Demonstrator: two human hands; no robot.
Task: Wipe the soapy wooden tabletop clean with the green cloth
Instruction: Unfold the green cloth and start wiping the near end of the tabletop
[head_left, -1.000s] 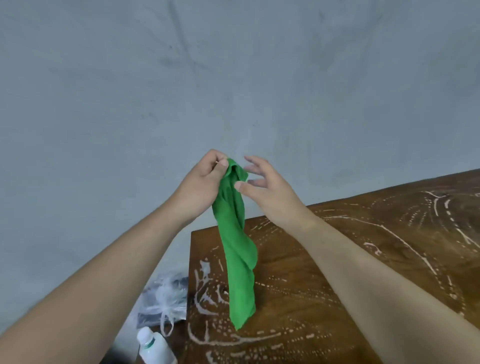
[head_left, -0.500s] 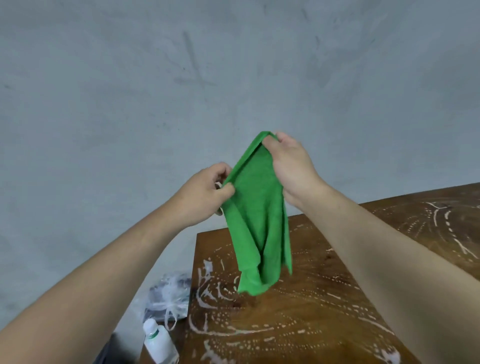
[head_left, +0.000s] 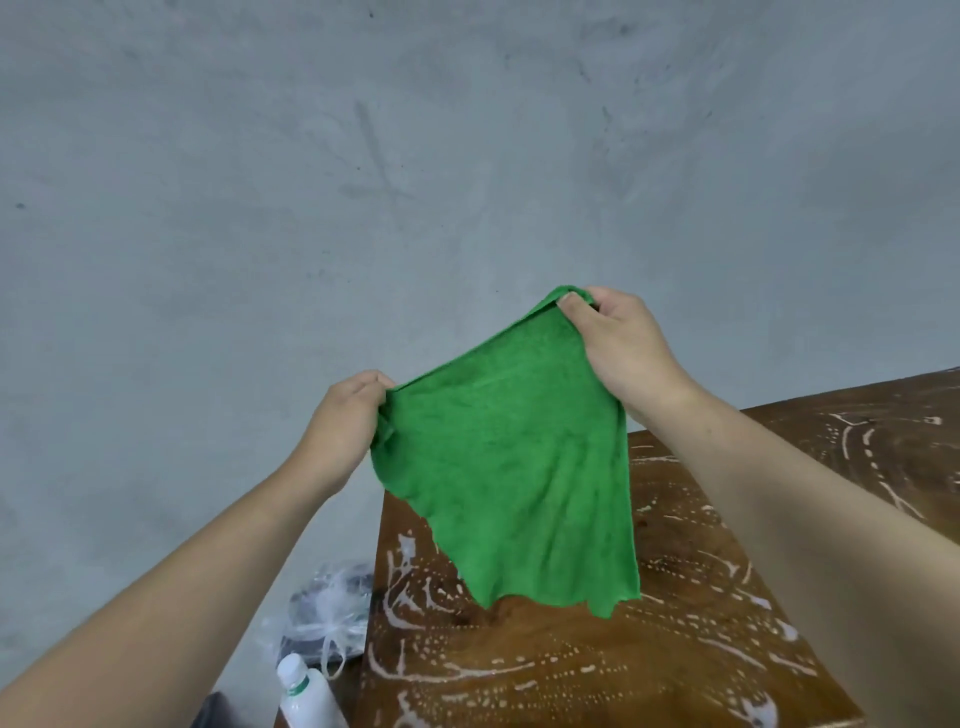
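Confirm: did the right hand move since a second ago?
Yes. The right hand went up and right, away from the tabletop corner, spreading the green cloth.

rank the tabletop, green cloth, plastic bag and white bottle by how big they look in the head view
1. tabletop
2. green cloth, held up nearer the camera, which enlarges it
3. plastic bag
4. white bottle, cut off by the frame's edge, so its place below the bag is unsure

cloth (head_left: 511, 467): solid green | tabletop (head_left: 675, 649): brown w/ white soap swirls | bottle (head_left: 306, 701): white, prob. green band | wall (head_left: 260, 208): grey
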